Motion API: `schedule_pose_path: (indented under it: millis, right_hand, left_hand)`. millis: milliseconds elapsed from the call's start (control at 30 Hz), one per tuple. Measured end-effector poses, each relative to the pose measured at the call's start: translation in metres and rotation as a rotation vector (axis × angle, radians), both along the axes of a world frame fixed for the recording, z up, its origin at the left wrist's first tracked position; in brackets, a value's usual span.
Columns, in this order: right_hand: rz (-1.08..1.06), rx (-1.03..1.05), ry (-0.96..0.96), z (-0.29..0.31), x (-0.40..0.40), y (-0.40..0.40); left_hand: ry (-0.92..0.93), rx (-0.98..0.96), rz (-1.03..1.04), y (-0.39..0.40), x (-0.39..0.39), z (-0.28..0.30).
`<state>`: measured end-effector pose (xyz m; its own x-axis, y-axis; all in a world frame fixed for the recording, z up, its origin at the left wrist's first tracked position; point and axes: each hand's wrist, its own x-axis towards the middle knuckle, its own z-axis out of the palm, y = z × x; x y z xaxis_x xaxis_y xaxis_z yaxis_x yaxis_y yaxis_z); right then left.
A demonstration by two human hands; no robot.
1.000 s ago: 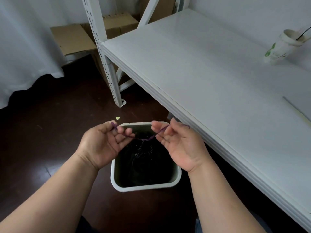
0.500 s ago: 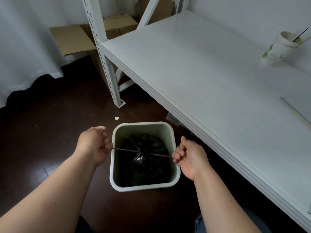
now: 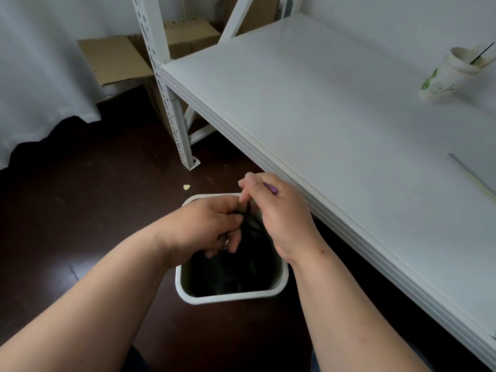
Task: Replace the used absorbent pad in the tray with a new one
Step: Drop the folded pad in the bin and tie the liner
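A black bin bag (image 3: pixel 241 264) is sitting inside a small pale square waste bin (image 3: pixel 230 298) on the dark floor (image 3: pixel 80 210), directly below the person. Neither the absorbent pad nor its tray is showing anywhere in view; whether the used pad is inside the bag cannot be told. Both hands are working close together above the bin's mouth. The left hand (image 3: pixel 204 232) is curling its fingers around the gathered neck of the bag. The right hand (image 3: pixel 279 221) is pinching a thin purple drawstring (image 3: pixel 269 187), which is running down to the bag's neck.

Judging from this, the bag is being tied shut. The cord looks thin, so a hard pull could snap it or tear the plastic, and a loose knot could let the contents spill when the bag is lifted. The bin looks light and could tip or lift along with the bag.

Just to the right, the edge of a white metal shelf (image 3: pixel 335 124) is overhanging near the right hand and could catch the knuckles on the way up. A tilted paper cup (image 3: pixel 451 73) is resting on the shelf, well apart. Flattened cardboard boxes (image 3: pixel 115 60) are lying behind the shelf's upright post (image 3: pixel 171 103), beside a white curtain (image 3: pixel 40 63).
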<state>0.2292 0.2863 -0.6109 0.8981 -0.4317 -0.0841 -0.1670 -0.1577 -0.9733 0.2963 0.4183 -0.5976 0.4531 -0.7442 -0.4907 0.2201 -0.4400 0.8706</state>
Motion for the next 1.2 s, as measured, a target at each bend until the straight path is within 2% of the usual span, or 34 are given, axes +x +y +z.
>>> schedule_pose_path:
  millis: [67,133,267,333,433,533,600,767,800,867,967,1033,1200]
  right_hand:
    - [-0.002,0.001,-0.013,-0.002,0.001,0.006]
    - [-0.073,0.133,-0.007,-0.01,-0.003,0.007]
    - [-0.031,0.448,0.189,-0.034,-0.015,0.015]
    - [0.022,0.503,0.248,-0.04,-0.018,0.022]
    - [0.036,0.359,0.301,-0.04,-0.016,0.026]
    - [0.197,-0.092,0.363,-0.036,-0.01,0.029]
    - [0.255,-0.275,0.396,-0.033,-0.007,0.036]
    - [0.187,-0.357,0.466,-0.04,-0.003,0.037]
    - [0.194,-0.306,0.473,-0.04,-0.002,0.036]
    - [0.136,-0.037,0.449,-0.04,-0.003,0.032]
    - [-0.041,0.36,0.368,-0.046,-0.005,0.021]
    - [-0.128,0.525,0.377,-0.049,-0.004,0.012]
    - [-0.149,0.805,0.357,-0.052,-0.005,0.002]
  left_hand:
    - [-0.046,-0.022,0.049,-0.006,0.0,0.003]
    - [-0.027,-0.07,0.155,-0.008,0.002,0.004]
    - [0.092,-0.18,0.403,-0.009,0.008,0.004]
    - [0.152,-0.219,0.511,-0.011,0.008,0.003]
    - [0.166,-0.238,0.635,-0.017,0.006,0.002]
    - [0.154,-0.253,0.719,-0.027,0.002,0.003]
    - [0.185,-0.266,0.74,-0.035,-0.002,0.007]
    - [0.292,-0.288,0.725,-0.045,-0.012,0.013]
    - [0.309,-0.285,0.739,-0.043,-0.009,0.013]
    - [0.303,-0.267,0.773,-0.035,0.001,0.01]
    - [0.151,-0.145,0.788,-0.017,0.018,0.0]
    - [0.103,-0.091,0.789,-0.006,0.023,-0.008]
    - [0.234,-0.168,0.776,0.001,0.021,-0.017]
